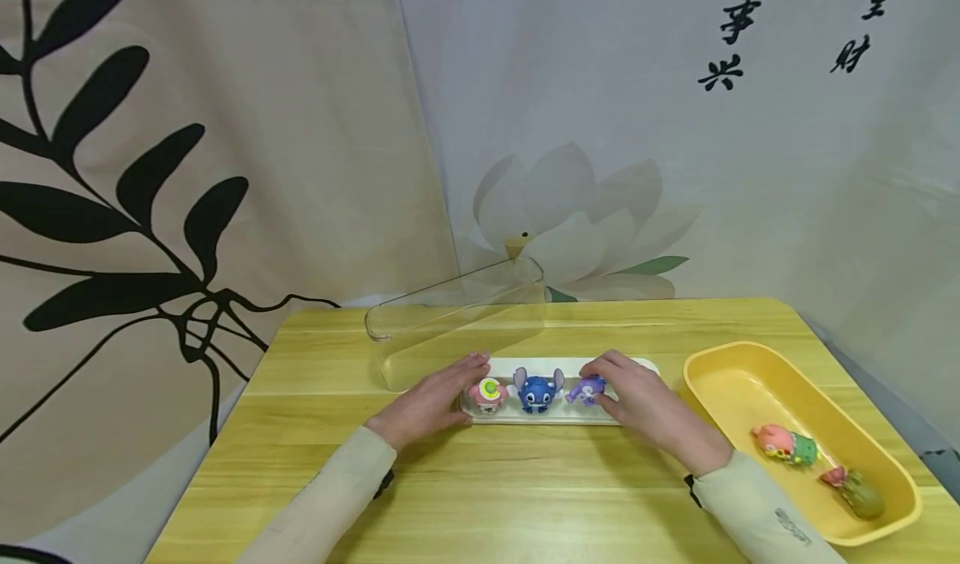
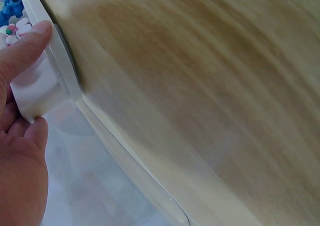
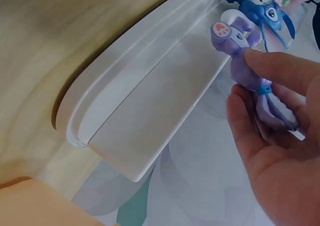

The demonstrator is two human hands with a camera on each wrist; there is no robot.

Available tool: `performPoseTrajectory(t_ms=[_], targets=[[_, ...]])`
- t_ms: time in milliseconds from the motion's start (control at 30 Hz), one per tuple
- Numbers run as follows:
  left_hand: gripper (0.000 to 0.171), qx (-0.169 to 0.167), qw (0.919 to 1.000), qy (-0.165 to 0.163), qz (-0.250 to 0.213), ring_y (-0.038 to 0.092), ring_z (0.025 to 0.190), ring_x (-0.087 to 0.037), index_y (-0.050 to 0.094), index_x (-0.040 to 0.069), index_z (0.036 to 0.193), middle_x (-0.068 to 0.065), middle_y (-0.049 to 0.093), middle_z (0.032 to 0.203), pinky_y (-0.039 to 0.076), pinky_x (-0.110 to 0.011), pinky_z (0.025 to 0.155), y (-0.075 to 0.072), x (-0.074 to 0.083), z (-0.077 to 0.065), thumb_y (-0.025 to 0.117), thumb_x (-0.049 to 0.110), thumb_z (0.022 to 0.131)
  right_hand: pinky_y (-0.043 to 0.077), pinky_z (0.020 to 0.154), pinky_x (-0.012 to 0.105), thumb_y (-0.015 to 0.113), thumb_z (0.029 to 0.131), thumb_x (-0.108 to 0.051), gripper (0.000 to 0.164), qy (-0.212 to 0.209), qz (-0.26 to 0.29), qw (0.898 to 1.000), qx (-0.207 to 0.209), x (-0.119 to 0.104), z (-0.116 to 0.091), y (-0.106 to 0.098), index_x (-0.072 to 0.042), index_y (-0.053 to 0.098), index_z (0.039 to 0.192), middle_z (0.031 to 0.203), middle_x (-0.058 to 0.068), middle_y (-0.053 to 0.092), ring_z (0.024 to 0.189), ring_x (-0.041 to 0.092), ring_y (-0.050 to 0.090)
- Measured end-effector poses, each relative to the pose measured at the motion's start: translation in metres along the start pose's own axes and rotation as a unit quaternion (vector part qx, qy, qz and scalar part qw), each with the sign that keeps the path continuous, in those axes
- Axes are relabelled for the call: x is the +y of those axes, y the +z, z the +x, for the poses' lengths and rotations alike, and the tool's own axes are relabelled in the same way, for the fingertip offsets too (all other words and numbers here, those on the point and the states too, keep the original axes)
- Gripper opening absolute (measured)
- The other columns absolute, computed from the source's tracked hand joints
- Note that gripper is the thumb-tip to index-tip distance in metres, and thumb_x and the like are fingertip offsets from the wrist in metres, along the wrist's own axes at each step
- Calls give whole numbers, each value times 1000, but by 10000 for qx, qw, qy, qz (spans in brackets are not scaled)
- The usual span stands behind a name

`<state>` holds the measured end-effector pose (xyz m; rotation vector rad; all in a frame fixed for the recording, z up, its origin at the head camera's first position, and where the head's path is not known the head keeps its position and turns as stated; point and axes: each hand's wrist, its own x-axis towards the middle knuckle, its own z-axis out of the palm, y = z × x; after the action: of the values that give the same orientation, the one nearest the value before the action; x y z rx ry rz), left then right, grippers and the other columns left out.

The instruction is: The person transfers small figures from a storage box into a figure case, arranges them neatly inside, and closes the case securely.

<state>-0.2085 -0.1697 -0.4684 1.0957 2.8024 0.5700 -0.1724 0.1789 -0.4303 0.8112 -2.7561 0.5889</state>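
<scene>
Wooden worktop (image 1: 510,497) carries a white stand (image 1: 525,419); left grip (image 1: 438,399) clasps its left end, probably for steadiness, while right grip (image 1: 648,401) pinches the purple toy (image 1: 586,389) at its right half, perhaps for careful positioning.

purple figure (image 1: 585,390): partly covered, head view | yellow tray (image 3: 40,206): cut off, right wrist view | sleeve print (image 1: 792,526): illegible

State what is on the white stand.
A pink toy and a blue toy. The right grip holds a purple toy, partly covering it and the stand; contact is unclear.
</scene>
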Motion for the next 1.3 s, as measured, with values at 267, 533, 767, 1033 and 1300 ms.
performPoseTrajectory(t_ms=[267,533,767,1033,1300], targets=[[87,-5,10000,-19,37,25,156,-24,40,10,159,-4,25,171,32,-43,124,0,0,1,86,16,85,59,95,50,80,86,3,42,73,-60,9998,-179,-1,4,6,-3,63,124,119,12,70,108,29,68],[87,-36,10000,-36,27,25,156,-24,39,10,160,-6,25,171,31,-44,124,-1,2,1,85,16,86,58,98,50,77,88,3,39,140,-89,9995,-275,-4,4,9,-5,64,124,120,10,70,111,29,67],[86,-17,10000,-14,5,25,156,-25,39,9,160,-6,25,171,31,-45,124,-2,3,0,84,16,87,57,99,50,76,89,4,38,86,-173,9993,-314,-3,6,12,-5,64,125,119,10,69,111,29,67],[86,-14,10000,-17,-10,26,155,-26,40,9,159,-8,26,170,31,-46,124,-3,4,0,85,15,86,58,100,48,76,88,5,43,52,-167,9995,-273,-5,7,17,-4,62,128,120,11,70,112,29,67],[86,-25,10000,-75,33,26,155,-26,39,10,160,-5,26,171,31,-46,124,-2,4,0,85,16,86,57,100,50,79,88,-1,57,148,-16,9997,-213,-3,5,18,-2,55,141,125,14,68,114,30,66]])
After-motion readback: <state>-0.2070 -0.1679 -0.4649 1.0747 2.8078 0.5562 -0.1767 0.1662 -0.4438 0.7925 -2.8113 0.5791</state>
